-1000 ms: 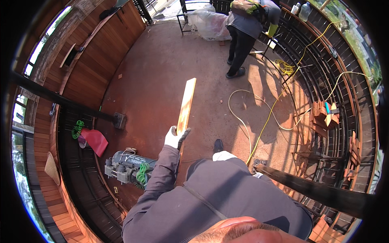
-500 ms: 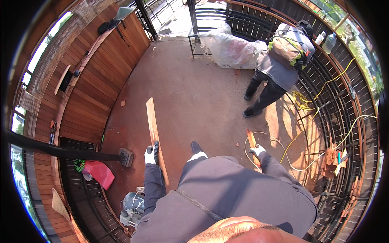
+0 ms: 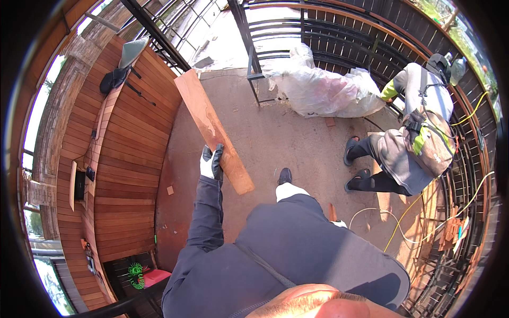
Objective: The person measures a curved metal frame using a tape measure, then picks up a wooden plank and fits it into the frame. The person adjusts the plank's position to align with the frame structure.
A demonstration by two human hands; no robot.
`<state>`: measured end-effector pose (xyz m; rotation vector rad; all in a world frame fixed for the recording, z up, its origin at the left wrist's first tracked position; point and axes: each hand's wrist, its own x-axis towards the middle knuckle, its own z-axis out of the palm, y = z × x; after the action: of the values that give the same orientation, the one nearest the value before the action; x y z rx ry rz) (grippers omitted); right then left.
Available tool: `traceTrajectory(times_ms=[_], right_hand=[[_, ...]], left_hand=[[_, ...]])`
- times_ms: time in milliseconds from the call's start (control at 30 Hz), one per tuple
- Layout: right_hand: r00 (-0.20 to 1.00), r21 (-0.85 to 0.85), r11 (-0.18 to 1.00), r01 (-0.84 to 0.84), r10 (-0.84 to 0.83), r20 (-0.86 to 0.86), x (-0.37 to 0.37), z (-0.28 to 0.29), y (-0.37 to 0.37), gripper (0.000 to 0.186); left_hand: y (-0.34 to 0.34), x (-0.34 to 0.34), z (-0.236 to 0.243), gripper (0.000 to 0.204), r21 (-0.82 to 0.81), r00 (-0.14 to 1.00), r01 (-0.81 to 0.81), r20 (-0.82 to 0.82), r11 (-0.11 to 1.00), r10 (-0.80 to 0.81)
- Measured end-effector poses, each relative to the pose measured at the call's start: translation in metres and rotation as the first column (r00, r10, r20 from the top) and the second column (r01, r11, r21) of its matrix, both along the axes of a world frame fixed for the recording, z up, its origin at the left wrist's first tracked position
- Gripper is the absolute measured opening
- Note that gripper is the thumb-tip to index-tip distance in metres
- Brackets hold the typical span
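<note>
My left hand [image 3: 211,161], in a white glove with dark fingers, grips the edge of a reddish-brown wooden board [image 3: 217,140] near its lower half. The board slants from the upper left down to the right, its broad face showing. My right hand [image 3: 339,224] is mostly hidden behind my own body; only a bit of white glove shows. Beside that glove sticks up the end of a narrow wooden piece [image 3: 332,212], which it holds.
A co-worker [image 3: 419,138] with a backpack bends at the right by a plastic-covered heap [image 3: 334,90]. Wood-clad panels [image 3: 132,175] line the left. A pale hose [image 3: 392,212] and yellow cord [image 3: 395,230] lie on the right. Small wood offcuts [image 3: 170,190] dot the floor.
My left hand has raised the board and turned its broad face to view. My right hand has slipped mostly behind my body. The co-worker now bends toward the plastic-covered heap. My view has shifted left.
</note>
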<state>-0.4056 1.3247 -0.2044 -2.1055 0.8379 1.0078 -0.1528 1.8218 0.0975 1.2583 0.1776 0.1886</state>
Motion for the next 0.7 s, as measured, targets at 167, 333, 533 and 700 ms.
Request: traceTrajectory(times_ms=[167,333,533,700], right_hand=[[0.948,0.037,0.981,0.193,-0.196,0.25,0.218,0.014,0.056,0.074],[0.724,-0.021,1.0,0.024,-0.003,0.69,0.432,0.124,0.144,0.093],[0.645,-0.021,0.991,0.134,-0.071,0.761,0.576,0.145,0.269,0.094],[0.766,-0.143,0.978,0.149,-0.023,0.643,0.646,0.182,0.351,0.092]], left_hand=[[0.042,0.202,0.026,0.03,0.155,0.998,0.057,-0.006,0.986,-0.057],[0.076,0.401,0.057,0.031,0.258,0.985,0.162,0.013,0.953,-0.171],[0.083,0.641,0.045,0.034,0.14,0.92,0.342,0.151,0.929,-0.361],[0.078,0.834,0.013,0.036,0.413,0.846,0.473,0.032,0.778,-0.532]])
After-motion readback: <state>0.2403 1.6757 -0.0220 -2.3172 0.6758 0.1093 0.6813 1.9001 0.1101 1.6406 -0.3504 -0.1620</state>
